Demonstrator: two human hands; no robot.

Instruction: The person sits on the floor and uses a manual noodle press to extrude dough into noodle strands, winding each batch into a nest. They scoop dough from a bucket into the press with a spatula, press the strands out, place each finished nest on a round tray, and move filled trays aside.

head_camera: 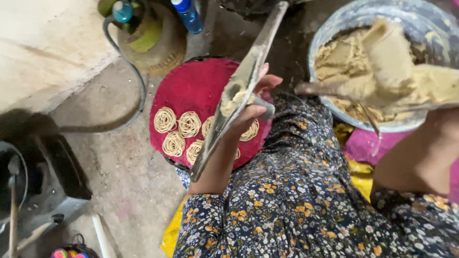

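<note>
My left hand [248,111] grips a long metal dough press [241,83], held tilted over a round red tray [191,81]. The press cup is stuffed with pale dough. Several coiled noodle spirals [177,129] lie on the tray below it. My right hand [432,86], smeared with dough, is inside a big metal bowl [330,26] at the upper right. It holds a lump of beige dough [389,52] lifted out of the mass of dough [342,59]. My lap in a floral dress lies under both arms.
A gas cylinder [153,38] with a grey hose [139,91] and a blue bottle [189,14] stand behind the tray. A dark stove [28,172] sits at the left. A white stick [100,234], yellow cloth [171,234] and pink cloth [363,143] lie on the concrete floor.
</note>
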